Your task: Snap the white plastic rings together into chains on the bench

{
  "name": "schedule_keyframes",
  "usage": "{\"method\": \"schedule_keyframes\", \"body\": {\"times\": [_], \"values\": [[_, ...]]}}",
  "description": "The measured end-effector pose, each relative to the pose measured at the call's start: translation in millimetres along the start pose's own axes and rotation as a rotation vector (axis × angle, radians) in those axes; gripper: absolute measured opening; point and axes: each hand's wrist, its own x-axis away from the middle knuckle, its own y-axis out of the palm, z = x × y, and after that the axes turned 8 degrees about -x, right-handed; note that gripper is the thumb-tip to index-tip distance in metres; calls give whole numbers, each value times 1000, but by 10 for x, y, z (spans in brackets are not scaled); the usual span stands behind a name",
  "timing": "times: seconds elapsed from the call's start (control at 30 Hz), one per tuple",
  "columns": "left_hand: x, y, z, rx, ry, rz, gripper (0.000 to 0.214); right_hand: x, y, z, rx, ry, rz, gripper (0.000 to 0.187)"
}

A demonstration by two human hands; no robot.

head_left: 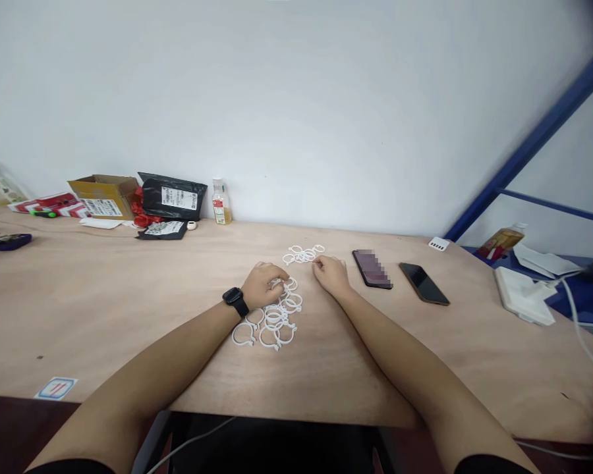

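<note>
A pile of white plastic rings [274, 317] lies on the wooden table [128, 309] in front of me. A smaller cluster of white rings [302, 254] lies a little farther back. My left hand [263, 284], with a black watch on the wrist, rests curled on the near pile, its fingers pinched on a ring. My right hand [332, 274] is closed beside the far cluster, fingertips touching a ring at its right edge.
Two dark phones [372, 268] [423, 283] lie right of my hands. A cardboard box [103, 195], black bags [174, 196] and a small bottle [221, 203] stand at the back left by the wall. A white device [524, 296] and blue shelf frame [538, 135] are at right.
</note>
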Motion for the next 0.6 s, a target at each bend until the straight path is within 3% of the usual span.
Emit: {"method": "schedule_keyframes", "body": {"times": [0.17,0.3,0.43,0.6], "values": [[-11,14,-21,-57,-17,90,16,88,35,-171,-355,-201,150,15],[-20,23,-35,-51,0,171,22,203,76,-367,-485,-364,191,8],[-17,27,-28,-76,4,145,30,283,83,-504,-564,-526,163,10],[-13,43,-38,-106,-20,65,23,322,73,-555,-641,-566,124,15]]}}
